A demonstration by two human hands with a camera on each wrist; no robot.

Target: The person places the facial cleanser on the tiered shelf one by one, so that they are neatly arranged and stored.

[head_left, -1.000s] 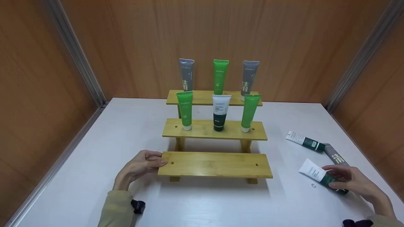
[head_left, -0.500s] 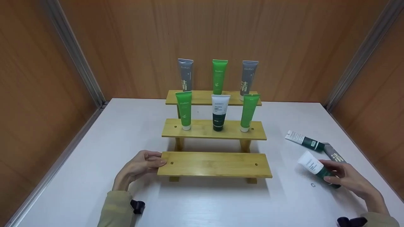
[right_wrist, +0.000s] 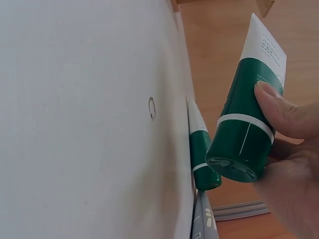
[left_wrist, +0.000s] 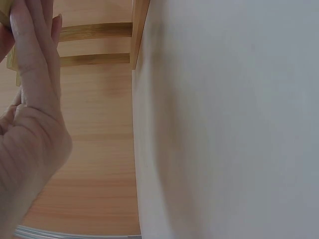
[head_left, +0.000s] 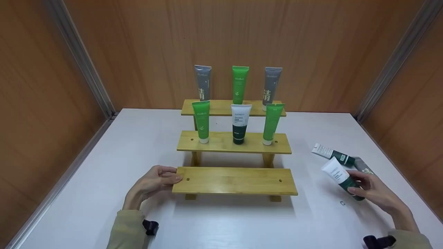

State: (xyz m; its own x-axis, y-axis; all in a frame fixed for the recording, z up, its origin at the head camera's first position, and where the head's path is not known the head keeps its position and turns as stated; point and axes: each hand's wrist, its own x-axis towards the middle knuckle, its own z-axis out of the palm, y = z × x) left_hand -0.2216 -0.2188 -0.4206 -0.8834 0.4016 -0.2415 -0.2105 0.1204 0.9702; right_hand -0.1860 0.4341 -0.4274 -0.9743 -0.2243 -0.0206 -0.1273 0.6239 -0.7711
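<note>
My right hand [head_left: 372,190] grips a white and dark green squeeze tube [right_wrist: 246,109] between thumb and fingers, tilted, cap end down, lifted off the table. At the other side, my left hand [head_left: 154,181] pinches the left end of the lowest board of a three-step wooden rack [head_left: 235,180]. On its middle step stand a green tube [head_left: 202,121], a white and dark green tube [head_left: 240,122] and another green tube [head_left: 273,122]. The top step carries a grey-blue tube [head_left: 203,83], a green tube [head_left: 239,84] and a second grey-blue tube [head_left: 271,85].
Right of the rack, another white and dark green tube [head_left: 332,153] lies on the white table [head_left: 138,138], touching or close to a grey tube [head_left: 362,166]. A small ring mark [right_wrist: 152,108] shows on the tabletop. Wooden panels [head_left: 242,34] enclose the back and sides.
The right hand has raised the white and dark green tube from the table and carried it slightly left and away from me, tipping its white end upward. My left hand stays put.
</note>
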